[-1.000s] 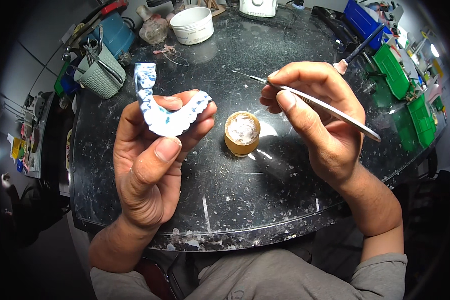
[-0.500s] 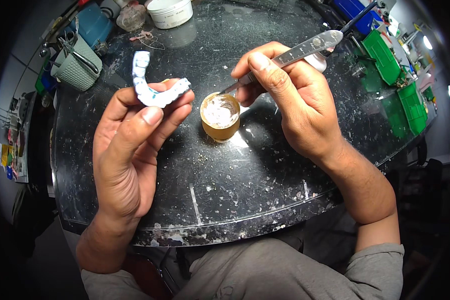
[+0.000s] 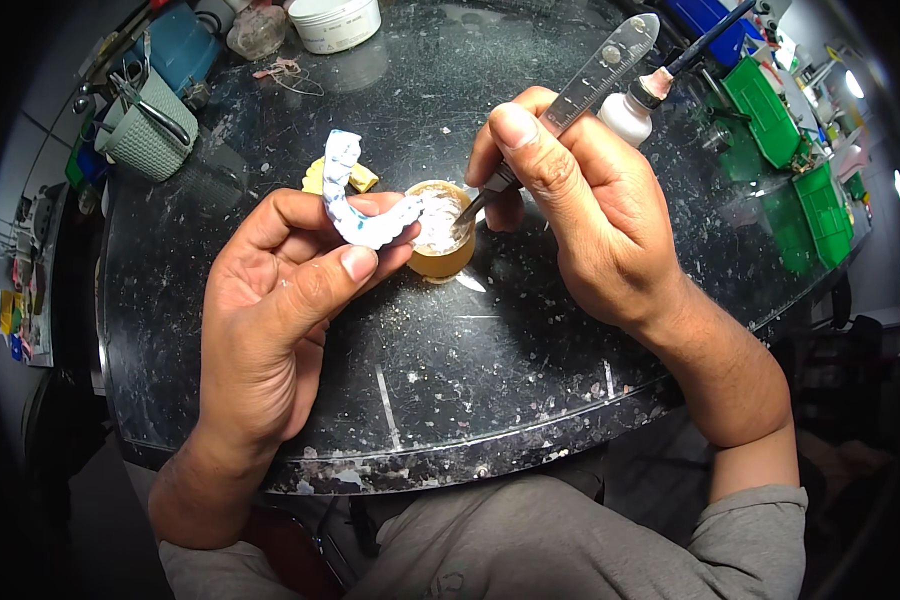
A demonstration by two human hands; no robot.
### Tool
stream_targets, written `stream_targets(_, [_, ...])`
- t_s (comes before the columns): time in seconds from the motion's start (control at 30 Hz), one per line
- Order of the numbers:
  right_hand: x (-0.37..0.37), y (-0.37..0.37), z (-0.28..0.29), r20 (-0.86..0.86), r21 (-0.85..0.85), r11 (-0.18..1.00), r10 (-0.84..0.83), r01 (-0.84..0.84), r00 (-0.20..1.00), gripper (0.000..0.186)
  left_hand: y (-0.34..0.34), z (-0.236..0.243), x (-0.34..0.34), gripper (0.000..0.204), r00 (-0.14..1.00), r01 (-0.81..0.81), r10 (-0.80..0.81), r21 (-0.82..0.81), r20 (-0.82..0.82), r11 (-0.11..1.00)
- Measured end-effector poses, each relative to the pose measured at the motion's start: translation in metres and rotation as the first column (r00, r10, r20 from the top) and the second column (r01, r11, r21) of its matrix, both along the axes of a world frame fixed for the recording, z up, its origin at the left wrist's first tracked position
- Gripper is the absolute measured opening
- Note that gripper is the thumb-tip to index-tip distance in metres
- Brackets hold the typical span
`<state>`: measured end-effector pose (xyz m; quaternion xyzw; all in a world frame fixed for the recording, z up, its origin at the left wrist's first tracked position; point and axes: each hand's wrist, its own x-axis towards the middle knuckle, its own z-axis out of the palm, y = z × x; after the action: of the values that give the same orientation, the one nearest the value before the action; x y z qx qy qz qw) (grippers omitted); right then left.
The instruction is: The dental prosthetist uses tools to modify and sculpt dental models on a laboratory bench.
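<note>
While pinched in the left grip (image 3: 290, 290), the cast (image 3: 365, 210) overhangs the cup (image 3: 440, 250).

I am counting two hands at work: my left hand (image 3: 270, 300) and my right hand (image 3: 590, 220). I am seeing one white dental cast (image 3: 365, 205), one small amber cup (image 3: 440, 240), one metal spatula (image 3: 580, 95), one white squeeze bottle (image 3: 632, 112), one white tub (image 3: 338, 22), one grey mesh basket (image 3: 150, 135) and two green bins (image 3: 790, 150).

The right hand (image 3: 580, 210) hides the spatula's (image 3: 595, 75) middle; its tip seems buried in the cup (image 3: 440, 250).
</note>
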<state>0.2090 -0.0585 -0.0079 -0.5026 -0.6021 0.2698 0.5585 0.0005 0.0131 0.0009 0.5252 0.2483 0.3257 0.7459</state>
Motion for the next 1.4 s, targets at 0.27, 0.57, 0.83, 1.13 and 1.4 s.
stream_targets(0.27, [-0.001,-0.001,0.0,0.037,-0.027,1.0,-0.014,0.015,0.999,0.032,0.001,-0.002,-0.001,0.026,1.0,0.007,-0.007,0.003,-0.004,1.0])
stream_targets(0.57, [-0.003,-0.001,-0.002,-0.052,-0.039,0.999,0.001,-0.003,0.999,0.032,0.0,-0.003,-0.002,0.025,1.0,0.012,-0.012,0.001,0.006,1.0])
stream_targets(0.83, [-0.002,0.0,-0.002,-0.045,-0.062,0.998,0.007,-0.009,0.999,0.031,0.0,-0.001,-0.001,0.026,1.0,0.012,-0.012,-0.005,0.011,1.0])
stream_targets(1.13, [0.001,0.002,0.004,-0.285,0.184,0.981,0.118,-0.066,0.951,0.032,0.001,0.004,-0.001,0.028,0.993,-0.002,0.014,-0.102,0.12,0.995])
stream_targets(1.4, [-0.006,-0.015,0.016,0.207,0.41,0.897,0.085,-0.165,0.975,0.028,-0.002,0.004,-0.009,0.04,0.923,0.042,0.009,-0.124,0.384,0.991])
